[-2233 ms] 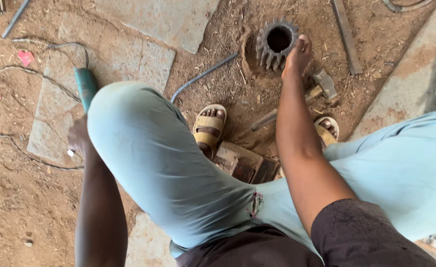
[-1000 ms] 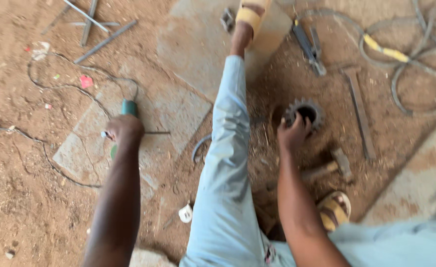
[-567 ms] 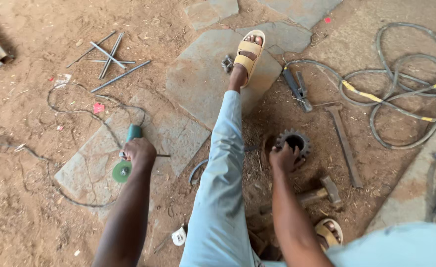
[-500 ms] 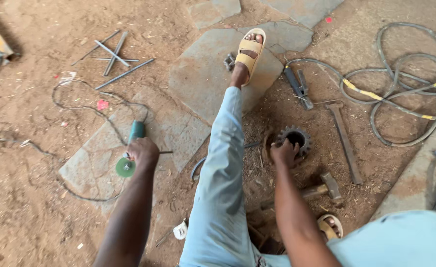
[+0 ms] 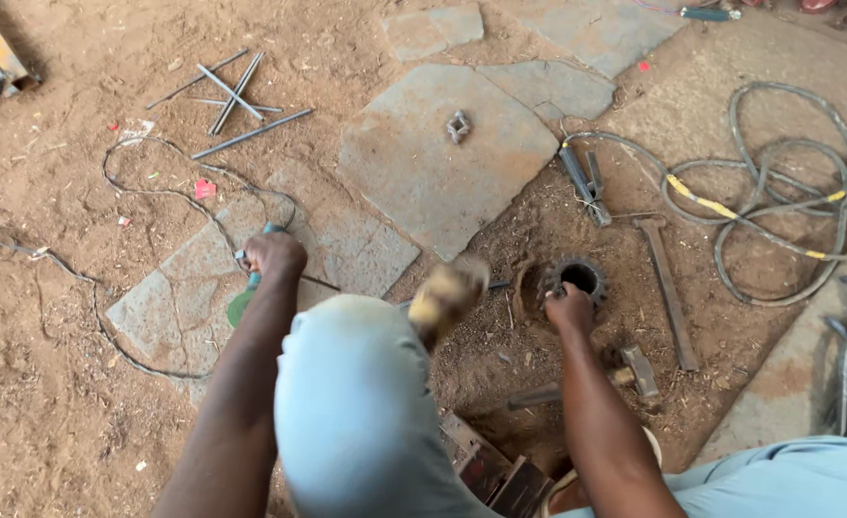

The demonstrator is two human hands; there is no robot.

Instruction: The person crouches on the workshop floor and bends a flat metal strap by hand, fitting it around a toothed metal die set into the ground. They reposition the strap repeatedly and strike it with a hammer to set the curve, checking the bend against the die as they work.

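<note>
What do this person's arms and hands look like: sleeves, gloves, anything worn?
Both forearms are bare, no sleeves in view. The left hand and right hand are gloveless, with no watch or rings that I can make out. Pale blue trousers cover the legs.

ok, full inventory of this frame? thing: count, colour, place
toothed gear: 1, dark grey, in dirt hollow, right of centre
angle grinder: 1, green, on stone slab, left
hammer: 1, rusty, lying below the gear
flat steel bar: 1, rusty, right of the gear
cable coil: 1, grey with yellow tape, right
steel rods: several, grey, upper left
stone slabs: several, grey, centre
left hand: gripping the grinder
right hand: on the gear's rim
</note>
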